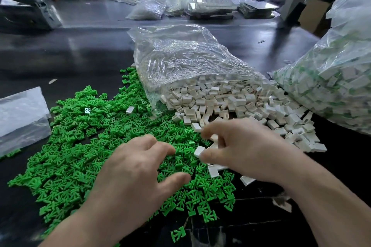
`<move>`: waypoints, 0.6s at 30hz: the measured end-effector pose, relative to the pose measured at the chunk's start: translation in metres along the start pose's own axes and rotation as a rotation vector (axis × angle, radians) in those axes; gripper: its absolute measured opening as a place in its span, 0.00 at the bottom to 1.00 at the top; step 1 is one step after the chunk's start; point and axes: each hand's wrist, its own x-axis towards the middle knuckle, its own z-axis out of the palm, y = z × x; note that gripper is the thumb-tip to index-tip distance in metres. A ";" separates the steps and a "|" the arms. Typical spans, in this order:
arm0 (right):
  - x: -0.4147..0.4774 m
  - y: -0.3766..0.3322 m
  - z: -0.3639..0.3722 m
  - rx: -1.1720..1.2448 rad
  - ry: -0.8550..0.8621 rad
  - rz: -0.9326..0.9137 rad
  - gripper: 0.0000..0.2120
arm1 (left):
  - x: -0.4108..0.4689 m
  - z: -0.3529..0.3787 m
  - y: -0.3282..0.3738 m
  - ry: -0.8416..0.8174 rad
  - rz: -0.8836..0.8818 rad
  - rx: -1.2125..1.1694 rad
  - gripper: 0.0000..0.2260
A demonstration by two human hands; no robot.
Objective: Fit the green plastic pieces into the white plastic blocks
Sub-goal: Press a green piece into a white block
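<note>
White block [199, 151] my right hand [247, 146] is pinching by one end is risking slipping among green pieces [80, 146] (left hand [136, 166] spread, empty).

We are seeing a flat clear bag [22, 114] lying on the dark desk [80, 56], a cardboard box [313, 16] standing beyond.

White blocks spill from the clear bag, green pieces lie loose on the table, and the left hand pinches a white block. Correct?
Not quite: the head view shows the right hand pinching the white block; the left hand spreads open over the green pieces.
</note>
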 end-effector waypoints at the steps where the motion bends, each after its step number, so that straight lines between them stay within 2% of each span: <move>1: 0.000 -0.004 0.005 -0.162 -0.023 0.000 0.22 | 0.001 0.001 0.001 -0.003 0.017 0.077 0.27; 3: 0.004 -0.012 0.014 -0.335 0.003 -0.032 0.22 | 0.002 0.004 0.002 0.002 0.042 0.159 0.27; 7: 0.014 -0.014 0.015 -0.336 0.040 -0.008 0.14 | 0.007 0.010 0.003 0.047 0.038 0.164 0.20; 12: 0.015 -0.015 0.029 -0.363 0.179 -0.115 0.09 | 0.013 0.012 0.005 0.028 0.022 0.124 0.21; 15: 0.017 -0.012 0.032 -0.332 0.251 -0.164 0.11 | 0.014 0.012 0.003 0.041 0.036 0.067 0.14; 18: 0.017 -0.008 0.031 -0.185 0.293 -0.169 0.14 | 0.014 0.011 0.001 0.054 0.037 0.039 0.08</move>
